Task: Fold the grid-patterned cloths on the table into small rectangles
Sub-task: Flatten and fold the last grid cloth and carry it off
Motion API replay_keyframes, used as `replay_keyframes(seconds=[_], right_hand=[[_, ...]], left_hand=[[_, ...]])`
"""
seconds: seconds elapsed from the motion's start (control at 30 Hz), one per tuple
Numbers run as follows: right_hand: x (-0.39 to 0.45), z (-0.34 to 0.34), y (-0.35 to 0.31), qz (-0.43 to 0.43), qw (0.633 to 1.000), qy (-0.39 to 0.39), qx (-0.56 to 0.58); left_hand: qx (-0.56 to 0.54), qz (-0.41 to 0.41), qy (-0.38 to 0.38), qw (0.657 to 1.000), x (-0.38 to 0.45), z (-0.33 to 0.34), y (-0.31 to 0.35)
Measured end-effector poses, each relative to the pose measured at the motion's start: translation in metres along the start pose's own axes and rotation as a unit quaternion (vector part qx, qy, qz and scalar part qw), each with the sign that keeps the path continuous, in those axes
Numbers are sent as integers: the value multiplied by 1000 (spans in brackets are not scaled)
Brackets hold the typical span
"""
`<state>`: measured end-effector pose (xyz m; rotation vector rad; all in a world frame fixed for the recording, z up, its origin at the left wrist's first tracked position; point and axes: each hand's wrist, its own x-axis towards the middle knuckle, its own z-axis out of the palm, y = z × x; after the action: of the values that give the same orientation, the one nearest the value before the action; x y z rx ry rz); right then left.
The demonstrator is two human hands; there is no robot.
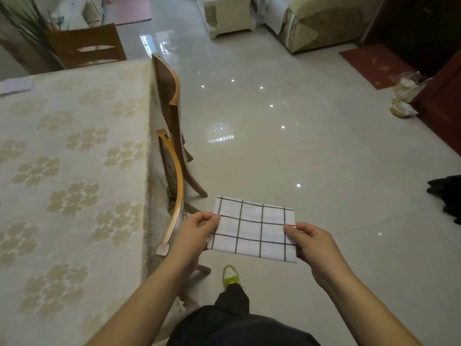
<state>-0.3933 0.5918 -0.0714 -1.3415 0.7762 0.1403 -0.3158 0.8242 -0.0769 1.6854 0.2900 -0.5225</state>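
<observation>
Glossy tile floor (287, 151), table (74, 158) to my left under a floral cover. I hold the grid cloth (252, 231) in mid-air beside it, already a small rectangle: left hand (197, 231) and right hand (311, 243) each pinch a short edge, probably keeping the layers flat. No readable writing

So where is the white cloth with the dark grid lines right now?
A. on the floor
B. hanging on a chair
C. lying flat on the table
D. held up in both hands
D: the left hand and right hand pinch opposite edges of the folded white grid-patterned cloth, holding it over the floor, beside the table.
</observation>
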Motion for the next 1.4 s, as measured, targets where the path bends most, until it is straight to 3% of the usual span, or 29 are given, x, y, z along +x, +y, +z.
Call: replay_keyframes(seconds=[0.13, 0.37, 0.6, 1.1, 1.4], right_hand=[[37, 27, -22, -10, 1000, 20, -4], [86, 53, -74, -57, 998, 11, -31], [137, 68, -109, -67, 997, -17, -31], [321, 16, -205, -28, 997, -57, -41], [393, 27, -273, -29, 991, -114, -65]], left_hand=[[-3, 8, 9, 1000, 52, -18, 11], [17, 22, -22, 999, 112, -43, 48], [-1, 11, -4, 1000, 154, -47, 80], [23, -33, 44, 998, 277, 56, 174], [-54, -26, 81, 995, 329, 72, 222]])
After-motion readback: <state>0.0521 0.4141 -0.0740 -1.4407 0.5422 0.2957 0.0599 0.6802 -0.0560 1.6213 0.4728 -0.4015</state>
